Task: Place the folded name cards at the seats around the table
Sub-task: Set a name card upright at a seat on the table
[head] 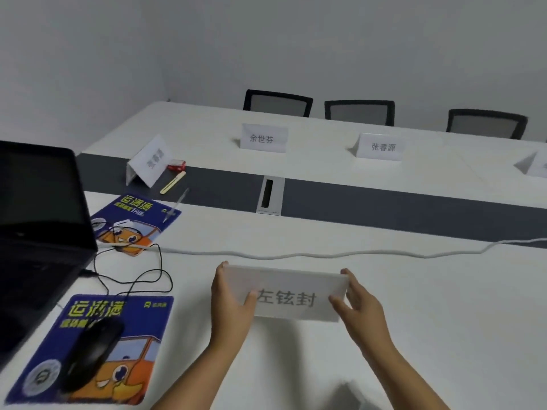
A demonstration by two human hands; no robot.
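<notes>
Past the grey table strip [384, 202] 4 name cards [263, 138] stand; left hand [233, 294] and right hand [359, 303] pinch the 5th card [290, 291], not yet set down.

A long white table [414, 321] with a dark grey strip [384, 208] down its middle fills the room. Three black mesh-backed chairs [359, 112] stand along its far side against a plain pale wall [296, 39], seemingly grey-white in the dim, even light.
</notes>
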